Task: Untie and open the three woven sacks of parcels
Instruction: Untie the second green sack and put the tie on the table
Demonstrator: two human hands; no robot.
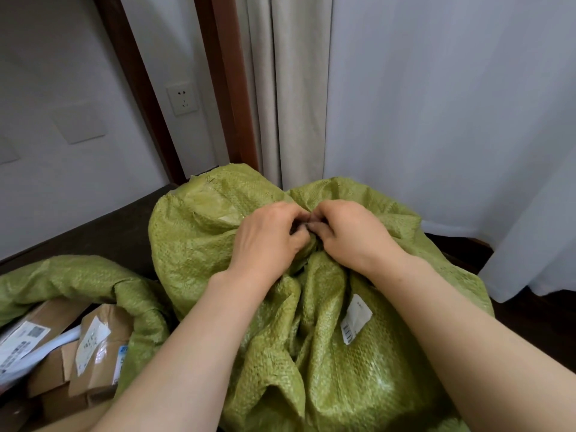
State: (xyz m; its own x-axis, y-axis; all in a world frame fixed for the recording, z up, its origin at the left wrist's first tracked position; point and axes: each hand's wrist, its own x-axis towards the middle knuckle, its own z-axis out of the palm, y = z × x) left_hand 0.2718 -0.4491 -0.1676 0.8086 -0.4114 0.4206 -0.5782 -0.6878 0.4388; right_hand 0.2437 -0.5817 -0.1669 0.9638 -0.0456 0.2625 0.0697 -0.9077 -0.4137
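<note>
A large green woven sack stands in front of me, its mouth gathered into a bunched neck at the top. My left hand and my right hand meet at that neck, fingers curled and pinching a dark tie between them. The knot itself is mostly hidden by my fingers. A white label is stuck on the sack's front. At the lower left a second green sack lies open, showing cardboard parcels with shipping labels inside.
A dark floor runs behind the sacks. White wall with a socket and dark wooden door frame at the back left. Pale curtains hang behind and to the right, reaching the floor.
</note>
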